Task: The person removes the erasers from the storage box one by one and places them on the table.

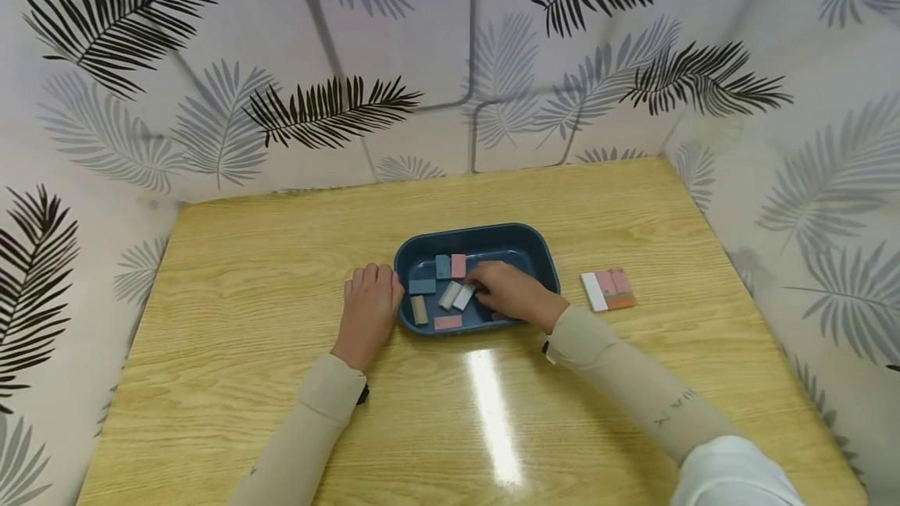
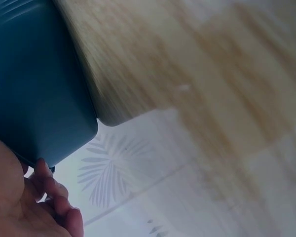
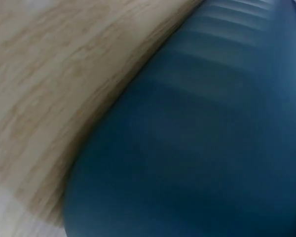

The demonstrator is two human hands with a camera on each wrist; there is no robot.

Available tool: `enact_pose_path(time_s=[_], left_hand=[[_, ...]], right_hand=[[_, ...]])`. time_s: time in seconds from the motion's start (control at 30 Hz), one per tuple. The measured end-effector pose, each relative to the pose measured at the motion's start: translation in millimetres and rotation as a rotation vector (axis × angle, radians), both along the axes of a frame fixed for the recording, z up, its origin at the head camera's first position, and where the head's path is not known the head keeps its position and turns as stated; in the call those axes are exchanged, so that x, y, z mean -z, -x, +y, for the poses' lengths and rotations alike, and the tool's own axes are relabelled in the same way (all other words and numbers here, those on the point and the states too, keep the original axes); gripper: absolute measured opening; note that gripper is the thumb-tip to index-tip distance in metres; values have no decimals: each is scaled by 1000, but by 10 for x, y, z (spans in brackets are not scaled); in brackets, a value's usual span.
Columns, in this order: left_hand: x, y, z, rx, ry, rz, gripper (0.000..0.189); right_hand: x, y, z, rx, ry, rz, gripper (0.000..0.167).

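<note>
A dark blue oblong plastic tub (image 1: 478, 236) holds several small rectangular blocks. My left hand (image 1: 369, 303) grips its left end; in the left wrist view, curled fingers (image 2: 56, 190) meet the rim. My right hand (image 1: 516, 293) reaches over the near right wall, with finger and thumb at the upper end of a white block (image 1: 464, 297). Beside that block lies a greyish-white block (image 1: 450, 295). Around them are a blue block (image 1: 423, 286), another blue block (image 1: 443, 266), a pink block (image 1: 458, 265), a tan block (image 1: 419, 310) and a pink block (image 1: 448, 322). The right wrist view shows only the tub's outer wall (image 3: 187, 148).
Right of the tub, on the wooden table (image 1: 267, 272), a white block (image 1: 594, 291) lies against pink blocks (image 1: 614, 282) and an orange-brown block (image 1: 621, 301) in a flat group. Leaf-patterned cloth (image 1: 422, 45) hangs behind the table and along its sides.
</note>
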State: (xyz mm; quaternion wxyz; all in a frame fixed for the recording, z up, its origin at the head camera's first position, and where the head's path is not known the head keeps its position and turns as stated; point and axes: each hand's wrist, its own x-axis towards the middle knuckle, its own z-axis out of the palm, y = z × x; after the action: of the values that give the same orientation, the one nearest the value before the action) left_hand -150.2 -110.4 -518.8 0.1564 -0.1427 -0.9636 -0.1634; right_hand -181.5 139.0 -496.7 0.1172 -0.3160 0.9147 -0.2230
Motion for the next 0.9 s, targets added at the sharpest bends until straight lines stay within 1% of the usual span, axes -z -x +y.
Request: enact_pose_path(time_s=[0.2,0.27,0.43,0.57,0.77,0.9], left_hand=[[-4,3,2,-5,-4,2,24],[-9,3,2,-7,-1,-2,24],[-16,-4,7,-10,8,-13,26],[-10,-9,15,-10,8,-21,27],[-5,-3,17,-5,8,12,27],[-1,-2,12,-4,8,28,25]], right_hand=[[30,37,-11,-43,-11,58,27],[36,58,-13,-48,-17,53,26],[45,117,-21,-58,-69,31,26],[42,140,-15,-71,-96,20,26],[42,122,31,-61,-105,11,22],[22,89,80,-51,-80,16,21]])
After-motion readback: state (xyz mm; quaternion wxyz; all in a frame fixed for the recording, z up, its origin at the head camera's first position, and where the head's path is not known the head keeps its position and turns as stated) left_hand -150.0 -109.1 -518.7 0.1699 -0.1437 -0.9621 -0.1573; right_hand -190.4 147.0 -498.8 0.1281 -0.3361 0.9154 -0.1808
